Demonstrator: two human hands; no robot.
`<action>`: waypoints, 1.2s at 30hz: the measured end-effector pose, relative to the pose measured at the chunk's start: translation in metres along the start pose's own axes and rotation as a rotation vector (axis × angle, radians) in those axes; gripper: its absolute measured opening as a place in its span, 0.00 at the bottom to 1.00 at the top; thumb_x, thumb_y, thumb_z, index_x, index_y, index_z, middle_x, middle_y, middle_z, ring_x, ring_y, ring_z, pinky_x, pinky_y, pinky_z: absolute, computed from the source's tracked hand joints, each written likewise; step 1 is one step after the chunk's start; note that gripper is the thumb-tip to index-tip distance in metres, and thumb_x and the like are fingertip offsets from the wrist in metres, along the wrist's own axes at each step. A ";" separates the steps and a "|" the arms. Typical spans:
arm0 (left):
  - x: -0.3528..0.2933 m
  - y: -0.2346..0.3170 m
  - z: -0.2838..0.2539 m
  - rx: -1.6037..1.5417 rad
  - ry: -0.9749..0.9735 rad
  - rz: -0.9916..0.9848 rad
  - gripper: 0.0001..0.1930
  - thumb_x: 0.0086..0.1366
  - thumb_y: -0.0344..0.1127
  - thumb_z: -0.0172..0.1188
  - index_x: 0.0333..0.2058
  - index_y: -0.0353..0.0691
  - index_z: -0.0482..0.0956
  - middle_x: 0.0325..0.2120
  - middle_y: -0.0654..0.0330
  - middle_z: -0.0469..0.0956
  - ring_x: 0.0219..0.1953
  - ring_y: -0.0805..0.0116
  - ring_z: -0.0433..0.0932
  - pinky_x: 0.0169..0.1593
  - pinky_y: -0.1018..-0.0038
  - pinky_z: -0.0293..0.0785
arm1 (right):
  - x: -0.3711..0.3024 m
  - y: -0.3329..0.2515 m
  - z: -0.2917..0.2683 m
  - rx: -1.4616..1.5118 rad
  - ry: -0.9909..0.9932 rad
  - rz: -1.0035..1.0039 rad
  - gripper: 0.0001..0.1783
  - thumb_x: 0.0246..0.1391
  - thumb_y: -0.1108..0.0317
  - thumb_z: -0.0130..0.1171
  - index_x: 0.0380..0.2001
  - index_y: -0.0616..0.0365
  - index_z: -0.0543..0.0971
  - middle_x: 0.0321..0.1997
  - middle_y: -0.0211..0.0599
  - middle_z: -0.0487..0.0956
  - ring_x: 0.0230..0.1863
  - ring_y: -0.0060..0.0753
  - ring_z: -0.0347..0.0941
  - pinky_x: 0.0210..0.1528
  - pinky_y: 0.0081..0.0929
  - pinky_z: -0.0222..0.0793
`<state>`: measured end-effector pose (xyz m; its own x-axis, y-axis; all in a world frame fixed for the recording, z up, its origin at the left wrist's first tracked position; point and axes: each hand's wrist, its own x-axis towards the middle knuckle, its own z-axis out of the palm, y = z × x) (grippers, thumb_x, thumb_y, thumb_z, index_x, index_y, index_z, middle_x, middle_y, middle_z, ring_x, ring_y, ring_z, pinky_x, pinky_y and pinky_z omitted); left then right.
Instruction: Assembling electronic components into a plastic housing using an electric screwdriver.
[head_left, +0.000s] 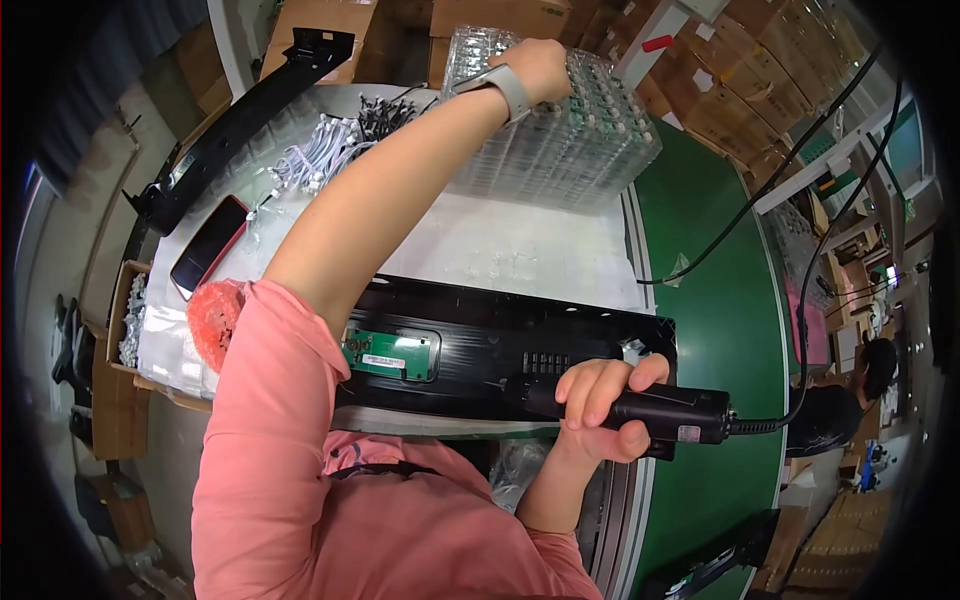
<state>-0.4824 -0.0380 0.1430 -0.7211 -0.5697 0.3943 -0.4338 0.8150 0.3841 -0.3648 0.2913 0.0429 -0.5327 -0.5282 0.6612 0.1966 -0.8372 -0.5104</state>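
My left hand (540,70), with a watch on its wrist, reaches far over the bench to a stack of clear plastic trays (560,160). Its fingers are curled down at the top tray, where small green circuit boards (608,112) sit in the compartments; what they pinch is hidden. My right hand (608,405) grips a black corded electric screwdriver (680,412), held level with its tip pointing left. Beneath that tip lies a long black plastic panel (480,350), and a green circuit board (392,354) is set in its recess, partly behind my left arm.
Bundles of white cables (318,155) and black cables (388,115) lie at the back left. A phone (208,245), a red roll (213,322) and a long black frame part (240,125) are on the left. The green belt (700,300) runs along the right, under a hanging black cord (800,330).
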 end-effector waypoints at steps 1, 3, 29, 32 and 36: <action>0.001 -0.002 -0.001 0.007 -0.003 -0.001 0.18 0.51 0.46 0.70 0.26 0.34 0.84 0.27 0.50 0.83 0.35 0.54 0.83 0.42 0.61 0.79 | -0.002 -0.001 -0.001 -0.015 0.002 0.009 0.24 0.52 0.62 0.67 0.46 0.56 0.67 0.22 0.34 0.75 0.16 0.30 0.70 0.31 0.33 0.72; 0.002 -0.009 -0.003 -0.052 -0.093 0.010 0.17 0.51 0.43 0.68 0.34 0.35 0.84 0.35 0.47 0.83 0.40 0.51 0.83 0.46 0.58 0.78 | -0.005 -0.002 -0.002 -0.048 0.008 0.024 0.24 0.51 0.62 0.67 0.46 0.56 0.67 0.22 0.35 0.75 0.16 0.30 0.70 0.31 0.33 0.71; -0.233 -0.145 -0.077 -1.216 -0.540 -0.381 0.07 0.61 0.27 0.63 0.38 0.32 0.81 0.32 0.60 0.83 0.34 0.73 0.83 0.42 0.76 0.79 | 0.002 0.024 0.026 -0.093 -0.049 0.078 0.24 0.54 0.58 0.65 0.48 0.55 0.66 0.22 0.33 0.75 0.16 0.29 0.69 0.30 0.32 0.70; -0.257 -0.152 -0.095 -1.292 -0.501 -0.348 0.08 0.61 0.27 0.64 0.39 0.32 0.81 0.33 0.61 0.82 0.35 0.72 0.83 0.44 0.76 0.78 | 0.005 0.035 0.036 -0.071 -0.028 0.123 0.26 0.54 0.59 0.68 0.49 0.55 0.66 0.23 0.35 0.77 0.17 0.31 0.71 0.30 0.32 0.71; -0.272 -0.165 -0.104 -1.161 -0.542 -0.042 0.08 0.59 0.27 0.66 0.38 0.34 0.82 0.36 0.60 0.81 0.36 0.68 0.82 0.46 0.75 0.78 | 0.017 0.055 0.048 -0.019 -0.127 0.166 0.27 0.53 0.59 0.69 0.49 0.54 0.65 0.24 0.35 0.77 0.17 0.31 0.71 0.31 0.32 0.70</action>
<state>-0.1584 -0.0284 0.0591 -0.9641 -0.2531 0.0808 0.0647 0.0712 0.9954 -0.3231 0.2296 0.0526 -0.3857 -0.6732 0.6309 0.2570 -0.7352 -0.6273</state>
